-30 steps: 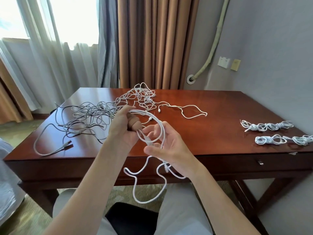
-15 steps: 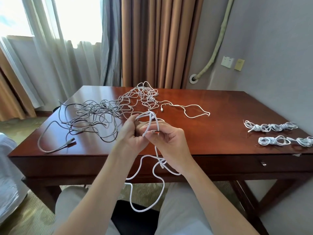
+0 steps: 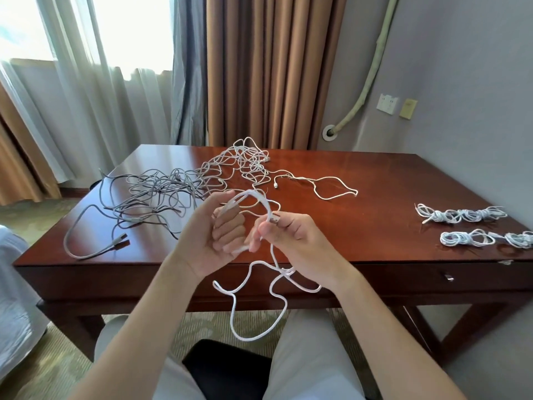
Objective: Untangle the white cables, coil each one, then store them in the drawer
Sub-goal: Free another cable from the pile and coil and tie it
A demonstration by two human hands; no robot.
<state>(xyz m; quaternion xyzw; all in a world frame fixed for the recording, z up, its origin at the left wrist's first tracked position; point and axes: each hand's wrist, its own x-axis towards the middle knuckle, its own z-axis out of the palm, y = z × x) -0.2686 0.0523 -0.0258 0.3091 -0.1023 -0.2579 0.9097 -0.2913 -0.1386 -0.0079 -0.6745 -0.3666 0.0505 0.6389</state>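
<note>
A seated person holds a white cable (image 3: 266, 204) above the desk (image 3: 375, 180) edge. The left hand (image 3: 215, 238) grips its coiled loops; the right hand (image 3: 291, 241) pinches the next loop, slack dangling below. A tangle (image 3: 178, 189) lies behind, 2 coils (image 3: 461, 215) right. No writing is legible.
</note>
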